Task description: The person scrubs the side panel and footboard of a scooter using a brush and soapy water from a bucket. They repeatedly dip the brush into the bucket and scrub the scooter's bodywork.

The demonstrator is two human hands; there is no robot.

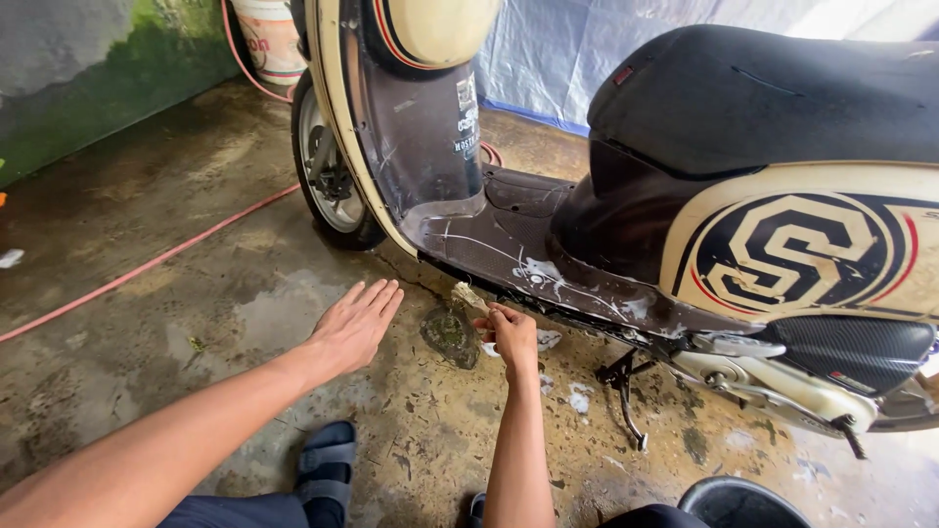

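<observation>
Wet concrete floor (176, 323), stained, puddled in patches. Red hose (147, 264) runs across the floor from the left edge up toward the scooter's front wheel (328, 176); white bucket (269, 37) stands at the far edge behind that wheel, beside a moss-green wall (88, 68). Left hand (357, 323): open flat, fingers spread and extended, palm down, holding nothing, hovering just over the floor near the front wheel. Dark sandal (326, 469) on the foot below that forearm, near the bottom edge. Between the hands, a dark mossy patch (450, 334) on the floor. Right hand (511, 334): fingers pinched closed around a small brush (468, 295), whose pale bristle end points up-left and touches the lower edge of the scooter's footboard (509, 230). Footboard dark brown, streaked with white soap foam; foam blobs also on the floor just beside the right hand. Side stand (626, 391) is down, right of that hand. Cream side panel (802, 244) with a dark round emblem, black seat (773, 93) above. Rim of a black bucket (738, 501) at the bottom edge; blue tarp (558, 49) behind the scooter.
</observation>
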